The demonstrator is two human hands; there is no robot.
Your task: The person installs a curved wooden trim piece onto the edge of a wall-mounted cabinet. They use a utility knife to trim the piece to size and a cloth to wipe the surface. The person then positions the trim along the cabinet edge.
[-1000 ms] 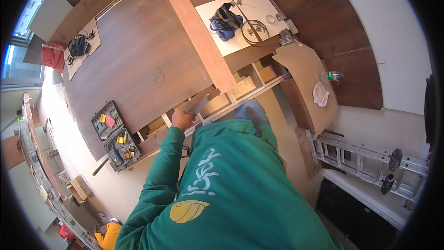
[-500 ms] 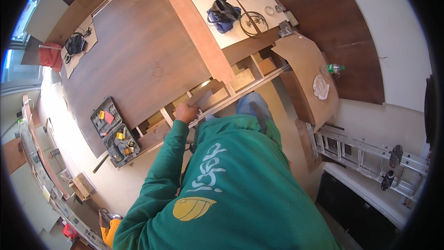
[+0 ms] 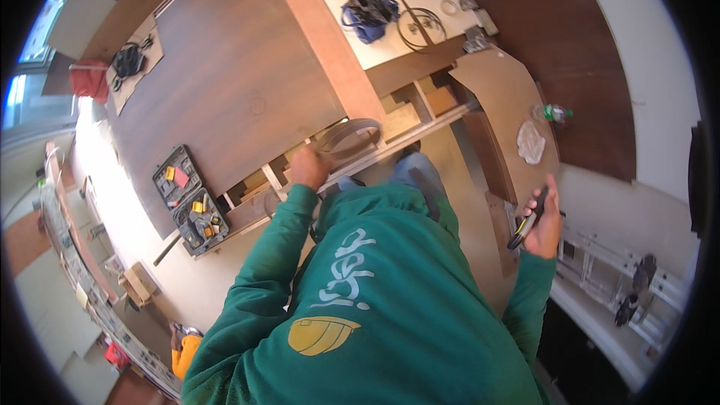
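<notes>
My left hand [image 3: 309,167] is closed on a brown edging strip [image 3: 351,133] that curls into a loop over the near edge of the workbench. Part of the strip also hangs to the left of that hand, and its ends are hard to make out. Off to the right, my right hand [image 3: 546,226] grips a dark tool with a yellow stripe, which looks like a utility knife [image 3: 529,223]. Whether its blade is out I cannot tell. Under the left hand, an open wooden frame [image 3: 420,128] with several compartments runs along the bench front.
A large brown board [image 3: 232,67] covers the bench, with a pinkish plank [image 3: 322,37] across it. An open tool case [image 3: 187,191] sits at the left corner. A bag [image 3: 369,13] lies on a white panel. At right are a green-labelled bottle [image 3: 555,113] and a ladder [image 3: 600,262].
My right hand has come into view at the right, holding the knife. The strip in my left hand has bent up into a loop. The view has shifted slightly.
</notes>
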